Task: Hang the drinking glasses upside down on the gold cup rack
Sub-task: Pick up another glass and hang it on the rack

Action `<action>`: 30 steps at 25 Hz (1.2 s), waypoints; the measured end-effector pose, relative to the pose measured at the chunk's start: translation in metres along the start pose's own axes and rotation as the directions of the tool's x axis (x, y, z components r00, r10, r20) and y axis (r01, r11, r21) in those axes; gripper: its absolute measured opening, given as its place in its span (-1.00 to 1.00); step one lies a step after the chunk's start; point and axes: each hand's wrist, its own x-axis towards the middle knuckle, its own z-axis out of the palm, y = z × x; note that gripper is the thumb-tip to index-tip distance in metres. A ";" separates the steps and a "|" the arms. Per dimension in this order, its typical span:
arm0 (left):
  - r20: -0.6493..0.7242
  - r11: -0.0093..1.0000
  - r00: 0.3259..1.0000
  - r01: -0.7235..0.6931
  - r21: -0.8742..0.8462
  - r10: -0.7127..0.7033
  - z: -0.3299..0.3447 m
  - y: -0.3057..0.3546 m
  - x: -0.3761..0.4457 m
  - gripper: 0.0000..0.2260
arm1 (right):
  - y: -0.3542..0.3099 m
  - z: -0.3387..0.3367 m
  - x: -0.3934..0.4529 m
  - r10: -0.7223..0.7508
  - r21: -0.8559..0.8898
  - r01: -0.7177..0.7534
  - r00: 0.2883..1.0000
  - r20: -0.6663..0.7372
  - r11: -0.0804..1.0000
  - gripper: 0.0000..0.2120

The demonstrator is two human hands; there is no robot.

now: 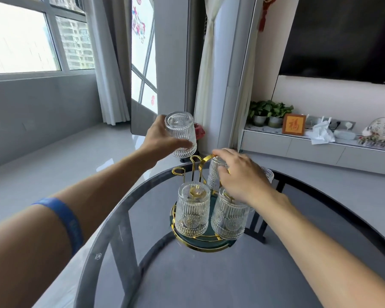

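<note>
The gold cup rack [182, 235] stands on a round glass table, with a dark green base and a gold ring. Two ribbed clear glasses hang upside down on its near side, one at the front left [192, 211] and one at the front right [228, 218]. A third upside-down glass [215, 174] sits at the back. My left hand [162, 138] holds another ribbed glass [181, 134] upside down, above the rack's empty gold prongs [195, 162]. My right hand [238, 176] rests over the rack's top handle and the back glass. Part of one more glass [268, 174] shows behind my right hand.
The glass table's grey rim [102, 238] curves around the rack. Behind are a white low cabinet [298, 147] with potted plants, a red framed sign and ornaments, a dark screen on the wall, curtains and windows.
</note>
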 end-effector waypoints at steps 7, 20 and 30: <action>0.139 0.999 0.990 0.025 0.037 -0.030 0.023 -0.016 0.015 -0.28 | 0.002 0.003 0.001 -0.033 0.008 0.033 0.998 -0.046 0.999 -0.59; 0.347 0.806 0.938 -0.185 0.563 -0.027 0.051 -0.025 -0.004 -0.24 | 0.006 0.003 -0.003 -0.052 -0.024 0.051 0.998 -0.044 0.998 -0.53; 0.370 0.865 0.923 -0.097 0.492 -0.107 0.034 0.002 -0.021 -0.29 | 0.010 0.001 -0.002 -0.027 -0.008 0.028 0.997 0.079 1.000 -0.47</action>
